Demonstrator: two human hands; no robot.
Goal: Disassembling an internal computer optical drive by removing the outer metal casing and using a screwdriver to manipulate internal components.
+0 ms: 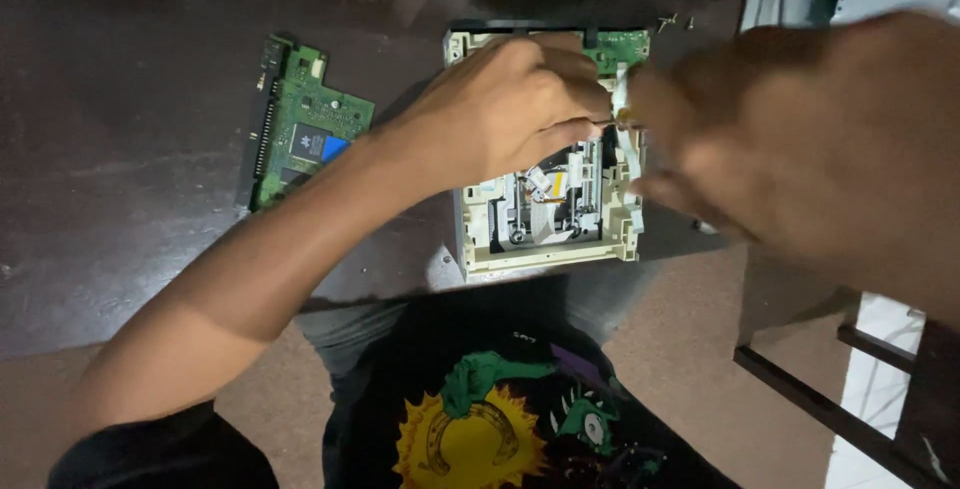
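Note:
An opened disc drive [545,234] with a cream plastic frame lies on the dark table, its inner mechanism and a small green board at the top exposed. My left hand [505,109] rests on the drive's upper half, fingers curled and pinching a thin white strip [625,99] near the right edge. My right hand [790,139] is blurred, close to the camera, with its fingertips at the same strip and the drive's right side. Whether both hands truly grip the strip is unclear.
A loose green circuit board [305,124] lies on the table to the left. Small screws [675,21] sit at the top right. The dark table edge [700,249] ends near my lap; a dark frame [830,399] stands at lower right.

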